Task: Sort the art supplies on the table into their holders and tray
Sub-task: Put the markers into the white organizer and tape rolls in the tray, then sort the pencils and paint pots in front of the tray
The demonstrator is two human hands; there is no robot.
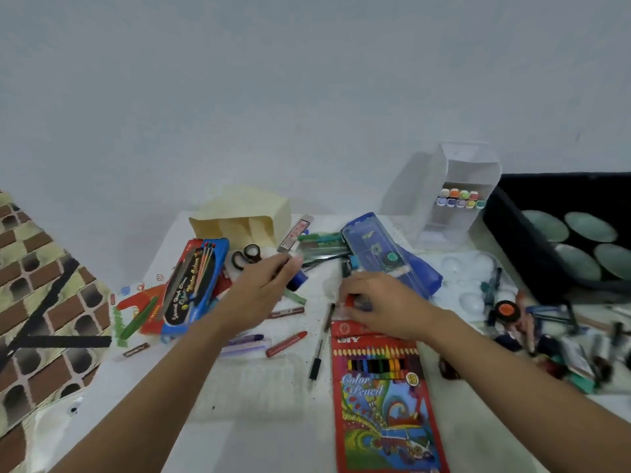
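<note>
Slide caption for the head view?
Left hand holds a blue-capped marker, right hand pinches a red item, above a cluttered table.

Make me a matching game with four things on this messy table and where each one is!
Things
1. red cardboard colour pencil box
2. black-handled scissors
3. clear plastic holder with coloured marker caps
4. red crayon

Places
A. at the back, left of the black tray
B. just left of the black pen
C. just in front of the cream paper holder
D. nearest the person, top end under the right hand, which pinches a small red thing

Pairs: 1-D, 2-C, 3-A, 4-B
</note>
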